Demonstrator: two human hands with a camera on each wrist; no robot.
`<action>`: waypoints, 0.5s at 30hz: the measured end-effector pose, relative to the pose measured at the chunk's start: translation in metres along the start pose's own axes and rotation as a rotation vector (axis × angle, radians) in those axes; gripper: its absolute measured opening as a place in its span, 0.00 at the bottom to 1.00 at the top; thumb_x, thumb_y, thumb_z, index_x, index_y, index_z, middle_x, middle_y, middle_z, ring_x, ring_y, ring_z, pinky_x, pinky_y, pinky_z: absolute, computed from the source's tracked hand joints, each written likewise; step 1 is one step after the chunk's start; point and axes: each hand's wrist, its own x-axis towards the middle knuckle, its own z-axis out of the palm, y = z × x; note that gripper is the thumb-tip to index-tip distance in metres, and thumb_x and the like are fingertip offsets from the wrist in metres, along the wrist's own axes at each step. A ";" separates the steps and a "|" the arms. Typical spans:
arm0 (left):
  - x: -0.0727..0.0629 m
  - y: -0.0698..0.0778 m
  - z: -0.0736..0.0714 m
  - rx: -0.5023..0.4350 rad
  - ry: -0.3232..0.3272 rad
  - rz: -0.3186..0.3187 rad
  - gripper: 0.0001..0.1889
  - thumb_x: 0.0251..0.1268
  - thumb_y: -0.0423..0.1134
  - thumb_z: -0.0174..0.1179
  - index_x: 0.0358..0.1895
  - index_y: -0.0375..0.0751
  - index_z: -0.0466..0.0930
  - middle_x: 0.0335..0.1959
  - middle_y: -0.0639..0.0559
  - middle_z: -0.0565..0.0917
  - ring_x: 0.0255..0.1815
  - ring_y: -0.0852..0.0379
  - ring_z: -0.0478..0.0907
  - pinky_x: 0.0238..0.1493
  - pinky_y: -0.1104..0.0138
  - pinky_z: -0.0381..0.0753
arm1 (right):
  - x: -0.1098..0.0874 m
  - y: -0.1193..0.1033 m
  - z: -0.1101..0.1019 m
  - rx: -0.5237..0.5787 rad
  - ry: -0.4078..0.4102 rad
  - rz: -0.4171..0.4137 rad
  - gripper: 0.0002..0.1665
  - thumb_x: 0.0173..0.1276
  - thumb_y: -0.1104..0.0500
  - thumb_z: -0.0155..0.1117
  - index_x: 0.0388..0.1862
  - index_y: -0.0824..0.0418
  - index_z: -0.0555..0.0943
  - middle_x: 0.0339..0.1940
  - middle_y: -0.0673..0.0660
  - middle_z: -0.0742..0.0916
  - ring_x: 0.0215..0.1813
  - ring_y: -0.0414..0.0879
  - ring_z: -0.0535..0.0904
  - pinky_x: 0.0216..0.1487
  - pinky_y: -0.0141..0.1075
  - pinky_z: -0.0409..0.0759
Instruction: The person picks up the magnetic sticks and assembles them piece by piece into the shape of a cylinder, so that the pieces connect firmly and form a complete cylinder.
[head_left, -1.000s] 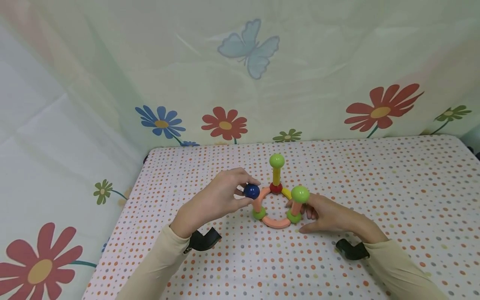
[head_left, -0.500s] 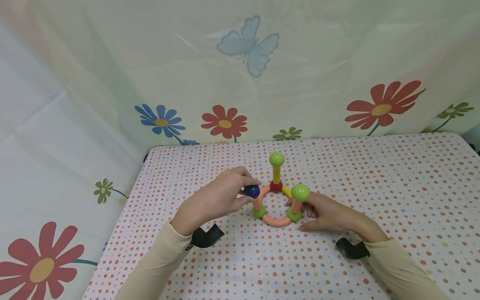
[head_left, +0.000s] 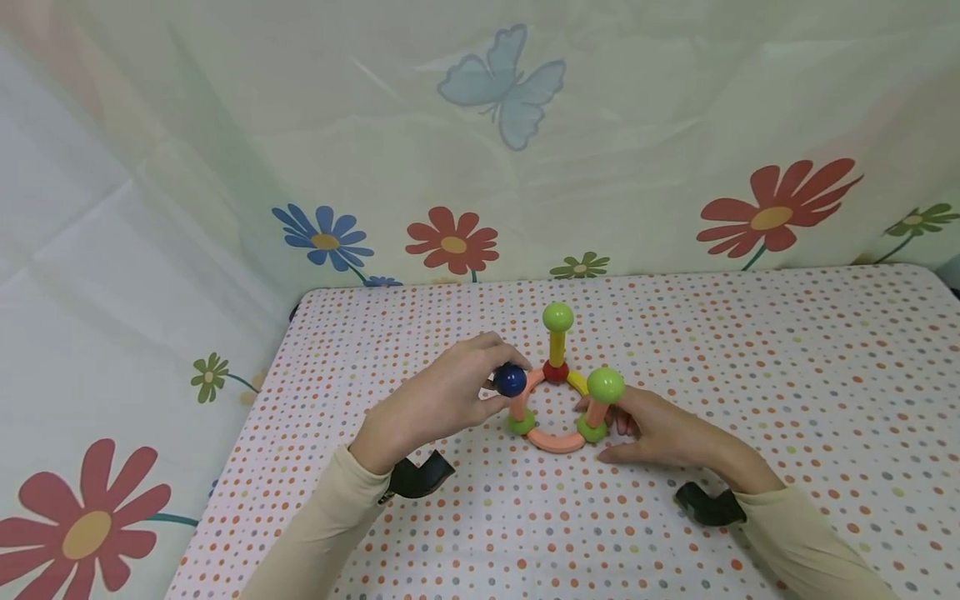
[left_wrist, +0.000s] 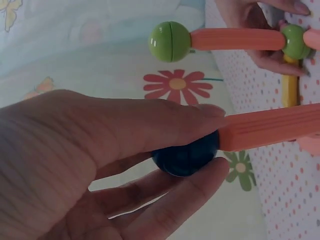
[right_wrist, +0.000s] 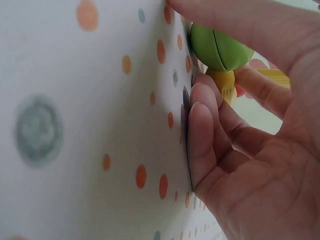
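Note:
A ball-and-stick building toy stands on the table: a ring of curved sticks, with a pink curved stick (head_left: 556, 442) at the front and a yellow one (head_left: 577, 382) at right. From the ring's red ball (head_left: 556, 372) rises a yellow stick topped by a green ball (head_left: 558, 317). Another green ball (head_left: 606, 385) caps a pink stick at right. My left hand (head_left: 442, 400) pinches a dark blue ball (left_wrist: 187, 154) between thumb and fingers, at the top of the left pink stick (left_wrist: 272, 127). My right hand (head_left: 663, 429) curls round the ring's right corner, by its lower green ball (right_wrist: 220, 46).
The dotted tabletop (head_left: 480, 533) spreads around the toy. Behind it hangs a curtain (head_left: 360, 125) printed with flowers and a butterfly. A black band (head_left: 420, 477) sits at the left wrist and another black band (head_left: 708, 505) at the right.
The view shifts slightly. The left hand stays with the blue ball at the top of the left pink stick, and the right hand keeps its place at the ring.

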 end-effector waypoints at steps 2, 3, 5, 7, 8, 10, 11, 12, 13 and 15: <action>0.000 -0.002 0.002 -0.023 0.002 -0.012 0.24 0.62 0.29 0.75 0.62 0.35 0.81 0.51 0.45 0.82 0.48 0.53 0.81 0.49 0.64 0.85 | -0.002 0.001 -0.001 0.017 0.001 0.003 0.36 0.60 0.58 0.83 0.64 0.65 0.78 0.43 0.51 0.82 0.37 0.40 0.72 0.35 0.33 0.74; -0.001 -0.003 0.003 -0.041 0.001 -0.023 0.27 0.62 0.28 0.75 0.65 0.35 0.79 0.54 0.45 0.82 0.49 0.53 0.81 0.50 0.63 0.85 | -0.004 0.001 -0.002 0.029 0.003 0.012 0.36 0.61 0.58 0.82 0.64 0.66 0.77 0.42 0.51 0.82 0.38 0.40 0.73 0.35 0.33 0.75; -0.003 -0.007 0.004 -0.082 0.000 -0.053 0.34 0.62 0.27 0.74 0.71 0.36 0.73 0.60 0.44 0.80 0.53 0.52 0.81 0.52 0.63 0.85 | -0.007 0.002 -0.006 0.050 0.012 0.029 0.35 0.63 0.61 0.80 0.66 0.68 0.75 0.38 0.51 0.80 0.38 0.41 0.74 0.36 0.33 0.76; -0.006 -0.010 0.004 -0.115 0.012 -0.090 0.39 0.61 0.24 0.73 0.75 0.39 0.68 0.64 0.44 0.78 0.56 0.51 0.82 0.55 0.62 0.84 | -0.009 0.003 -0.013 0.036 0.051 0.024 0.33 0.65 0.64 0.77 0.65 0.68 0.75 0.38 0.51 0.81 0.38 0.41 0.75 0.37 0.33 0.78; -0.008 -0.013 0.005 -0.128 0.024 -0.113 0.40 0.62 0.23 0.72 0.77 0.40 0.66 0.65 0.45 0.78 0.56 0.51 0.81 0.55 0.62 0.84 | -0.009 0.003 -0.017 0.018 0.087 0.007 0.29 0.66 0.66 0.75 0.64 0.68 0.76 0.39 0.51 0.82 0.39 0.40 0.76 0.38 0.33 0.79; -0.011 -0.020 0.007 -0.125 0.061 -0.166 0.39 0.63 0.23 0.70 0.77 0.40 0.66 0.64 0.45 0.78 0.57 0.50 0.81 0.54 0.60 0.84 | -0.006 0.002 -0.024 -0.030 0.185 -0.055 0.25 0.68 0.71 0.72 0.62 0.67 0.78 0.41 0.52 0.83 0.40 0.39 0.77 0.40 0.32 0.80; -0.012 -0.024 0.008 -0.117 0.083 -0.194 0.37 0.65 0.23 0.70 0.76 0.39 0.67 0.63 0.44 0.79 0.57 0.48 0.81 0.54 0.59 0.84 | -0.003 0.001 -0.028 -0.061 0.244 -0.093 0.23 0.68 0.72 0.70 0.60 0.66 0.79 0.42 0.53 0.84 0.41 0.38 0.77 0.40 0.31 0.80; -0.013 -0.028 0.011 -0.108 0.104 -0.226 0.35 0.66 0.24 0.69 0.75 0.38 0.68 0.61 0.43 0.79 0.57 0.47 0.81 0.54 0.57 0.84 | 0.000 -0.001 -0.033 -0.086 0.306 -0.137 0.22 0.68 0.74 0.69 0.59 0.66 0.80 0.43 0.54 0.84 0.41 0.37 0.78 0.41 0.30 0.81; -0.013 -0.033 0.014 -0.101 0.125 -0.259 0.32 0.68 0.25 0.68 0.74 0.36 0.69 0.60 0.42 0.80 0.57 0.46 0.81 0.54 0.57 0.84 | 0.003 -0.005 -0.037 -0.102 0.363 -0.179 0.21 0.68 0.76 0.68 0.58 0.66 0.81 0.45 0.55 0.85 0.43 0.36 0.78 0.43 0.29 0.81; -0.012 -0.045 0.024 -0.083 0.152 -0.325 0.27 0.72 0.28 0.66 0.72 0.32 0.72 0.58 0.39 0.80 0.56 0.44 0.81 0.54 0.55 0.84 | 0.011 -0.016 -0.047 -0.108 0.442 -0.248 0.20 0.68 0.76 0.68 0.57 0.66 0.82 0.49 0.56 0.85 0.46 0.34 0.79 0.45 0.25 0.80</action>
